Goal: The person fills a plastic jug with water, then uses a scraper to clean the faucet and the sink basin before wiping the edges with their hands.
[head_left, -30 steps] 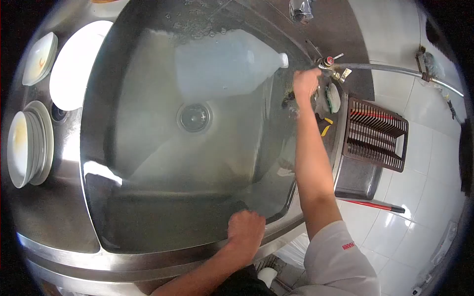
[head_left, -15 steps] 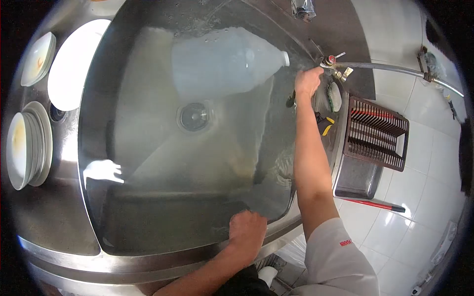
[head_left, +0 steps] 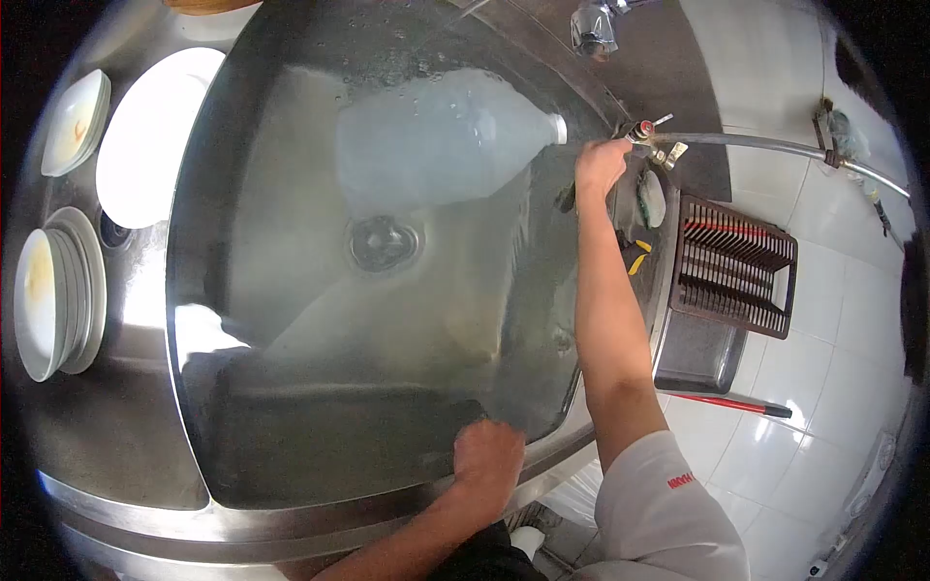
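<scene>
A large steel sink [head_left: 320,494] holds water in front of me. On its side in the water lies a big translucent plastic bottle [head_left: 436,140] with a white cap, pointing right. My right hand [head_left: 603,167] reaches to the far right corner, its fingers closed around the tap [head_left: 636,134] with a red button on top. Over the sink's near rim, my left hand [head_left: 489,453] is curled into a fist; its fingertips are hidden. A round drain fitting [head_left: 385,243] shows under the water near the bottle.
Stacked plates [head_left: 68,300], a large white platter [head_left: 155,136] and small dishes [head_left: 77,121] stand on the left counter. A sponge [head_left: 651,198] and a black-and-yellow item [head_left: 635,256] lie on the right ledge. Beyond are a dark slotted rack [head_left: 738,266] and a red-handled pole [head_left: 717,398].
The view has tilted slightly, so the sink and its contents sit lower in it, and more of the chrome fixture at the top shows. Both hands stay in nearly the same places.
</scene>
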Demonstrator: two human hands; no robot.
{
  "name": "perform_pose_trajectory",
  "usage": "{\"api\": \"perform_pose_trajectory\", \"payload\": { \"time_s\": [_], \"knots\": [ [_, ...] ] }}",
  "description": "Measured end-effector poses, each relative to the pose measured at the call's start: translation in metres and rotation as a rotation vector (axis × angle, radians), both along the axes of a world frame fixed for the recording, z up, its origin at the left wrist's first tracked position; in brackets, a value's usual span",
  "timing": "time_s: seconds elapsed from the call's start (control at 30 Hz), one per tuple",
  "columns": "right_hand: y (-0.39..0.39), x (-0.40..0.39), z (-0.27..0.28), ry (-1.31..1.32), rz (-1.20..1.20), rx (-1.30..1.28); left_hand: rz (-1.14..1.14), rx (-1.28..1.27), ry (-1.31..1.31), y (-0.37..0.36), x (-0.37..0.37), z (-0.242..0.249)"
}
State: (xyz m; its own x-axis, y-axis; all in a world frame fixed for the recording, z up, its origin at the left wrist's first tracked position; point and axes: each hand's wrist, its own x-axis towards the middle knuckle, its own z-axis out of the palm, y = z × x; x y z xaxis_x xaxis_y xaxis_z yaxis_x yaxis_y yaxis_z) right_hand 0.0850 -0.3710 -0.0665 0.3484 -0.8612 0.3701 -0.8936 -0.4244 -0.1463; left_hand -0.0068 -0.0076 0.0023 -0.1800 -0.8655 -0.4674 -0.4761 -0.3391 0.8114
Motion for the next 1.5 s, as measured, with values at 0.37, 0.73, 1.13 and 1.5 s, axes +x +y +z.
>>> {"api": "perform_pose_trajectory", "payload": {
  "time_s": [0.37, 0.73, 1.13, 1.5],
  "knots": [
    [-0.014, 0.016, 0.059, 0.235, -0.064, 0.394, -0.014, -0.003, -0.001, -0.001, -0.005, -0.003],
    [-0.029, 0.063, 0.057, 0.558, 0.023, 0.263, 0.027, -0.110, -0.099, 0.006, -0.014, -0.005],
    [0.111, 0.165, 0.065, 0.201, 0.327, 0.403, 0.023, -0.108, -0.149, 0.004, -0.014, -0.005],
    [0.087, 0.061, 0.056, -0.073, 0.329, 0.214, 0.001, -0.097, -0.109, 0.002, -0.013, -0.006]
  ]
}}
